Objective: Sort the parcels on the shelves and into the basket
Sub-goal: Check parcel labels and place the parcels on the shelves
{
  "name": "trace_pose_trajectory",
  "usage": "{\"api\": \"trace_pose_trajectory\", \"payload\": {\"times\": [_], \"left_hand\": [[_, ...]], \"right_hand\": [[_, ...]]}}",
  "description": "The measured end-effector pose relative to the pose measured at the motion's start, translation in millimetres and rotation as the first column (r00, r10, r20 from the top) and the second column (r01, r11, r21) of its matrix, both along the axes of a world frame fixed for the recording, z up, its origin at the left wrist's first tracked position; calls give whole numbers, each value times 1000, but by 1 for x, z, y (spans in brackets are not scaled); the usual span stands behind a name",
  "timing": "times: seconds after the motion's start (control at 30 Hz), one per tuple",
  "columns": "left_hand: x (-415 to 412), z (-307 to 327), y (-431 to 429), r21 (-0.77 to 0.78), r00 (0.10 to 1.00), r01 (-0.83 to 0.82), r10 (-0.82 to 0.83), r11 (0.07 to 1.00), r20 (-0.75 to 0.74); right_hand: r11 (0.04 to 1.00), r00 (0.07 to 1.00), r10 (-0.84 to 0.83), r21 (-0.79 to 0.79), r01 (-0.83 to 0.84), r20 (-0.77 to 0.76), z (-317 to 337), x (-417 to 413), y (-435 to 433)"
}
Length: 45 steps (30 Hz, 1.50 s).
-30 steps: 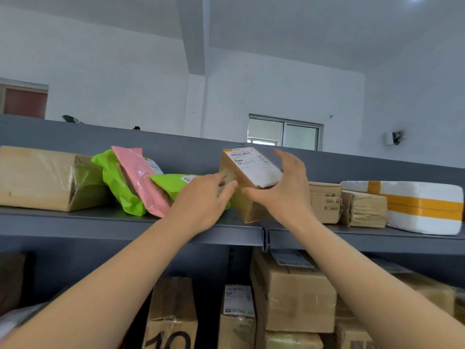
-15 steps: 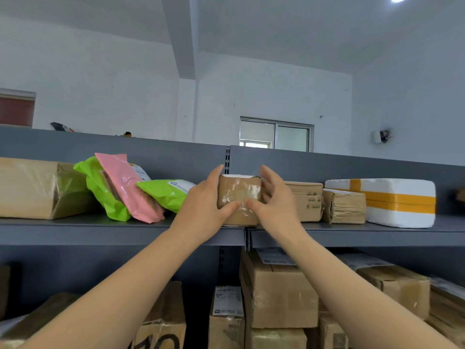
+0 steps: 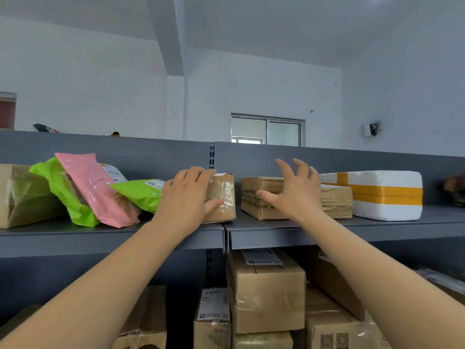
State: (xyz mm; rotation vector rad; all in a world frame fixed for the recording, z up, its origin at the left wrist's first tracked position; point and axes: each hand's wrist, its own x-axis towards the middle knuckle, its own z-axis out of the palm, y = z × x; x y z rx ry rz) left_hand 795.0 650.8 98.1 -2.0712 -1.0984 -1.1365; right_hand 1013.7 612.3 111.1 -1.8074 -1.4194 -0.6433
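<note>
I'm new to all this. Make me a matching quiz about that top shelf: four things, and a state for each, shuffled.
1 pink bag
2 white foam box
3 small taped box
4 right hand

A gripped by the left hand
B tilted against a green bag
C open, holding nothing
D banded with yellow tape

Pairs: 1-B, 2-D, 3-A, 4-C

The upper grey metal shelf (image 3: 276, 230) is formed of two boards joined at a slotted upright (image 3: 211, 152). On the left board a large brown parcel (image 3: 22, 195), a lime-green bag (image 3: 65, 197) with a pink bag (image 3: 93, 187) leaned on it, and a second green bag (image 3: 141, 192) are laid, with a small taped box (image 3: 222, 195) set at the joint. On the right board a printed carton (image 3: 254, 197), a small brown parcel (image 3: 336, 201) and a white foam box (image 3: 387, 195) banded in orange tape are ranged side by side.
</note>
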Motion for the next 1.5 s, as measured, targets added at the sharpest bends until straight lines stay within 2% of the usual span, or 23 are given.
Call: {"api": "trace_pose_trajectory", "payload": {"times": [0.17, 0.23, 0.37, 0.5, 0.57, 0.7, 0.77, 0.93, 1.03, 1.13, 1.23, 1.3, 1.4, 1.5], "left_hand": [[-2, 6, 3, -28, 999, 24, -25, 999, -36], [-4, 8, 5, -49, 998, 48, -50, 998, -44], [-8, 8, 9, -51, 998, 48, -50, 998, -45], [-9, 6, 9, -43, 998, 33, -35, 999, -44], [-9, 5, 6, 19, 998, 28, -27, 999, -58], [1, 6, -12, 173, 982, 157, -172, 972, 76], [12, 6, -27, 124, 953, 252, -268, 960, 140], [43, -6, -46, -124, 862, 487, -452, 865, 230], [54, -17, -49, -197, 816, 563, -503, 802, 286], [55, -25, -52, -205, 780, 610, -535, 765, 326], [54, -31, -52, -167, 790, 598, -541, 784, 288], [53, -35, -50, -143, 800, 587, -543, 797, 254], [52, -37, -46, -123, 793, 594, -553, 795, 254], [51, -34, -46, -140, 801, 585, -542, 799, 255]], "right_hand": [[975, 995, -92, -205, 84, -27, 11, 0, 17], [969, 992, -117, -222, 106, -36, 9, -2, 22], [994, 992, -65, -93, 55, -112, 6, -7, 18], [994, 980, 85, 82, -71, -182, 3, -11, -2], [971, 971, 167, 198, -133, -170, -4, -13, -17], [897, 955, 286, 373, -237, -80, -27, -14, -44], [868, 952, 300, 430, -247, -59, -39, -13, -52], [852, 971, 241, 478, -212, 2, -53, -13, -61], [846, 961, 276, 467, -255, 25, -58, -13, -65], [803, 902, 427, 484, -347, -61, -61, -10, -72], [716, 857, 503, 608, -343, -109, -62, -6, -78], [719, 848, 505, 622, -309, -163, -62, -5, -81], [726, 767, 571, 617, -304, -293, -62, -8, -84], [753, 773, 546, 595, -283, -323, -61, -10, -85]]}}
